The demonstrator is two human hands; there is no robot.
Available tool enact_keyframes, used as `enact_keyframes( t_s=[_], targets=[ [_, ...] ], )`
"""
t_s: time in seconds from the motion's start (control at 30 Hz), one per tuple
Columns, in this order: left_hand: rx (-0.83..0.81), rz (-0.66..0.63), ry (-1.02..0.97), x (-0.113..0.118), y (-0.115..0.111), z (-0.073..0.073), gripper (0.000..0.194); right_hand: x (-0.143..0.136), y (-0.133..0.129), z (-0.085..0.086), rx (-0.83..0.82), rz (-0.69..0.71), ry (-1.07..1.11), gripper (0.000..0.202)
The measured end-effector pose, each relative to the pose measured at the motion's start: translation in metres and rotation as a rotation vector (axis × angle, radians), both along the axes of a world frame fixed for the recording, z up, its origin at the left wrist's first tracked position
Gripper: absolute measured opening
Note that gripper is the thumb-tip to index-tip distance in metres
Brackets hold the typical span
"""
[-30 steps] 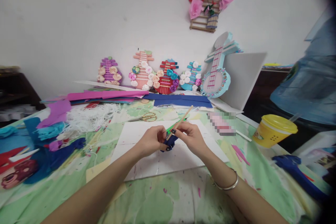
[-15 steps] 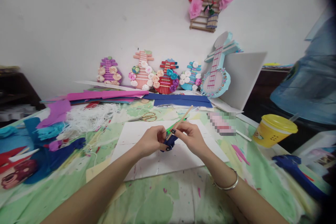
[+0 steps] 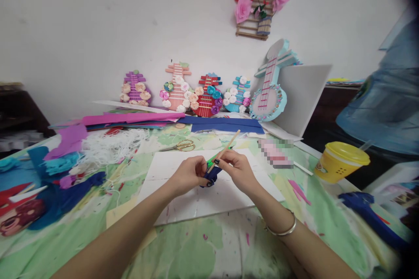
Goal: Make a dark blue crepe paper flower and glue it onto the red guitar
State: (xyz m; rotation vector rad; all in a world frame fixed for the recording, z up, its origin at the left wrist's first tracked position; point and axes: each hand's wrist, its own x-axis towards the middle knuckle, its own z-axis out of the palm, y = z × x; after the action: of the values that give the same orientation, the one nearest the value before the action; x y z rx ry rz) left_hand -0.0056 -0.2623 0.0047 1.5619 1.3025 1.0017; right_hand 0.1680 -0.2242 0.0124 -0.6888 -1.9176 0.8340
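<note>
Over a white board, my two hands meet at a small dark blue piece, which looks like crepe paper. My left hand pinches it from the left. A thin wooden stick slants up and away from the fingers of my right hand, which are closed around it and touch the blue piece. Behind the stick shows a bright green narrow object; its kind and which hand holds it I cannot make out. The fingers partly hide the blue piece.
Gold-handled scissors lie beyond the board. White string and coloured paper are heaped at left. A yellow tub and a blue tool sit at right. Decorated paper instruments lean on the wall.
Almost nothing differs. The stick and both hands keep nearly the same pose, with only a very slight shift of the fingers and of the whole view.
</note>
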Motion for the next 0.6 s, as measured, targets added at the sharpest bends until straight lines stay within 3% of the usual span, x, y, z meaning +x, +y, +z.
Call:
enact_keyframes(
  t_s=[0.2,0.43,0.6],
  targets=[
    [-0.005,-0.007,0.006,0.000,0.000,0.000,0.030,-0.001,0.004,-0.003,-0.033,-0.040,0.060,0.024],
    [0.006,-0.020,0.044,-0.003,0.002,-0.004,0.030,0.006,0.010,0.005,-0.162,-0.173,0.335,0.024],
    [0.015,-0.012,0.113,-0.003,0.003,-0.003,0.028,0.015,0.015,0.013,-0.316,-0.078,0.609,0.020]
  ],
)
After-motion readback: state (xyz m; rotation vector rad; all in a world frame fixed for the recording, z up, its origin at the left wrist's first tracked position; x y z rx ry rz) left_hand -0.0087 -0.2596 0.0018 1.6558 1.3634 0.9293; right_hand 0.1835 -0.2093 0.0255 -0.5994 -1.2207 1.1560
